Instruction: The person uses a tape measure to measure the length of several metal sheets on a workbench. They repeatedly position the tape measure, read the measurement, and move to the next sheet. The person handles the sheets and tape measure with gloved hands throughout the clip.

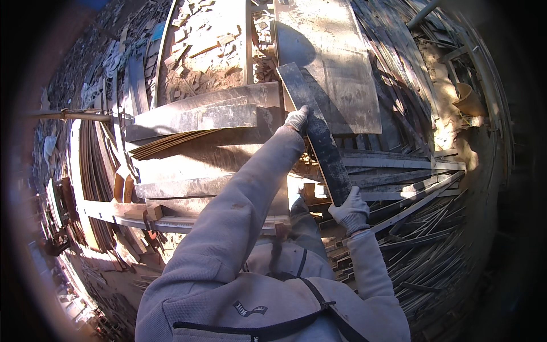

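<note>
A long dark plank (pixel 320 134), worn and dusty, slants in front of me from upper left to lower right. My left hand (pixel 297 118), in a whitish work glove, is closed on its left edge partway along. At the plank's near end, my right hand (pixel 350 210), gloved the same way, grips the corner. Beneath and to the left lies a stack of dark boards (pixel 211 117) with thin brown edges showing. Beyond the plank a large worn sheet (pixel 342 85) lies flat in the sunlight, with shadows across it. The fingers on the plank's underside are hidden.
A metal rail (pixel 176 227) runs along the near edge at left, with wooden blocks (pixel 142 212) on it. Long strips (pixel 421 245) lie heaped at right. Wood scraps (pixel 211 51) cover the far left. A tan bucket-like container (pixel 468 100) stands far right.
</note>
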